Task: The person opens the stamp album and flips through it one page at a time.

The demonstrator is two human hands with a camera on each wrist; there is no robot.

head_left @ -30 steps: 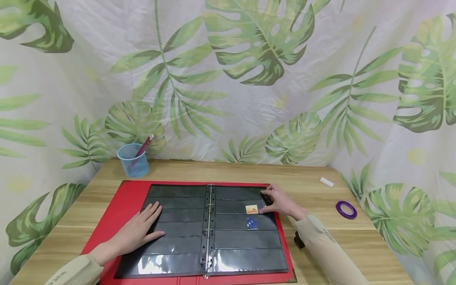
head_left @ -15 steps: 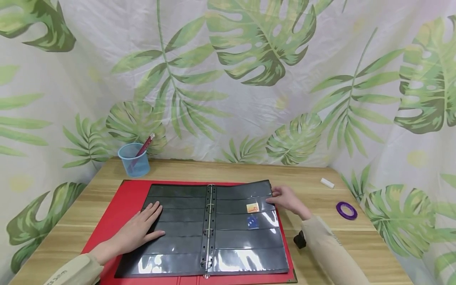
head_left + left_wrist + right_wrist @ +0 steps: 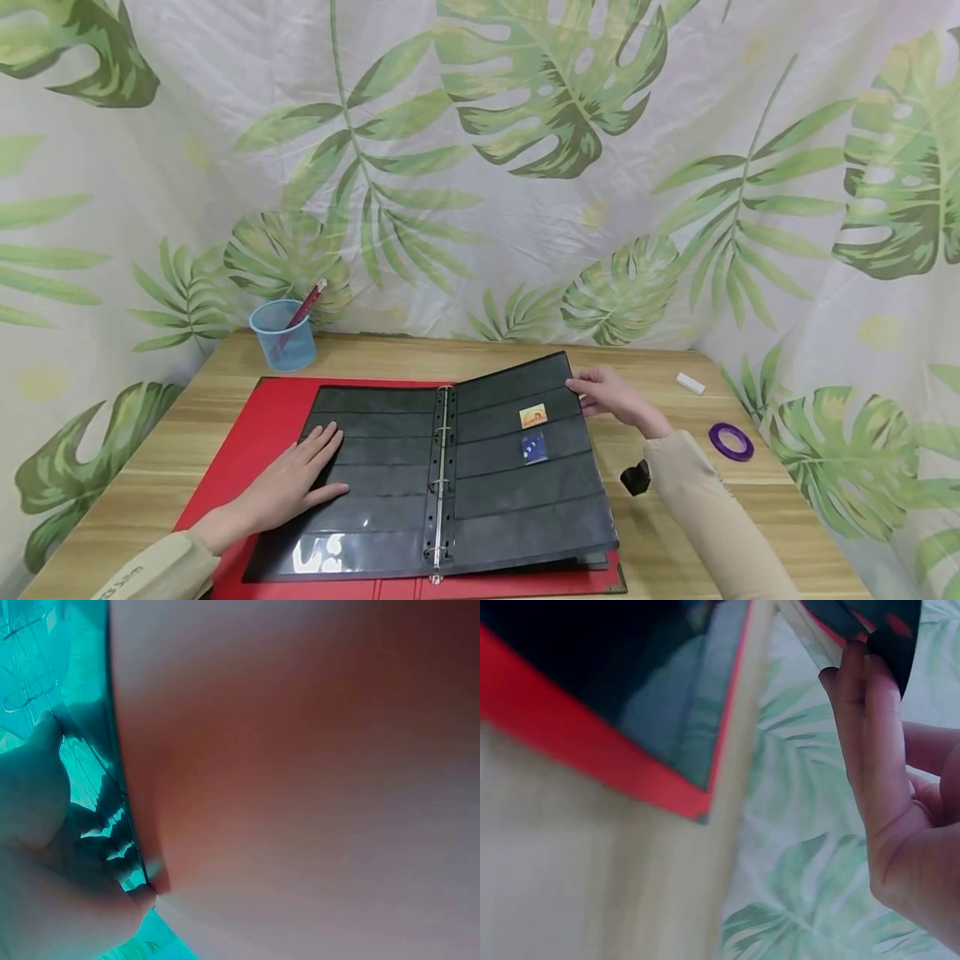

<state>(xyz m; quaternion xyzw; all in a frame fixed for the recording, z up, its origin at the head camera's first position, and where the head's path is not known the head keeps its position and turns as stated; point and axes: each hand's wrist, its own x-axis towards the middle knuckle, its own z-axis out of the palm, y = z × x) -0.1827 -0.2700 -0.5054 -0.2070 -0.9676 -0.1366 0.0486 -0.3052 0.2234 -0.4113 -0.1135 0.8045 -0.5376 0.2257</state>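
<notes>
A red ring-bound stamp album lies spread on the wooden table. Its black pocket page on the right is lifted at its outer edge, and my right hand pinches that edge near the upper corner, thumb on top. Two stamps sit in this page's strips: an orange-and-cream stamp and, just below, a blue stamp. In the right wrist view the fingers are behind the raised page. My left hand rests with straight, spread fingers on the left black page.
A blue mesh cup with dark red pencils stands at the back left. To the right lie a white eraser and a purple ring-shaped roll. A small black object is beside the right sleeve. Leaf-patterned cloth hangs behind the table.
My right hand has taken hold of the right page's outer edge and raised it; the page now tilts up with its stamps. The left hand stays in place.
</notes>
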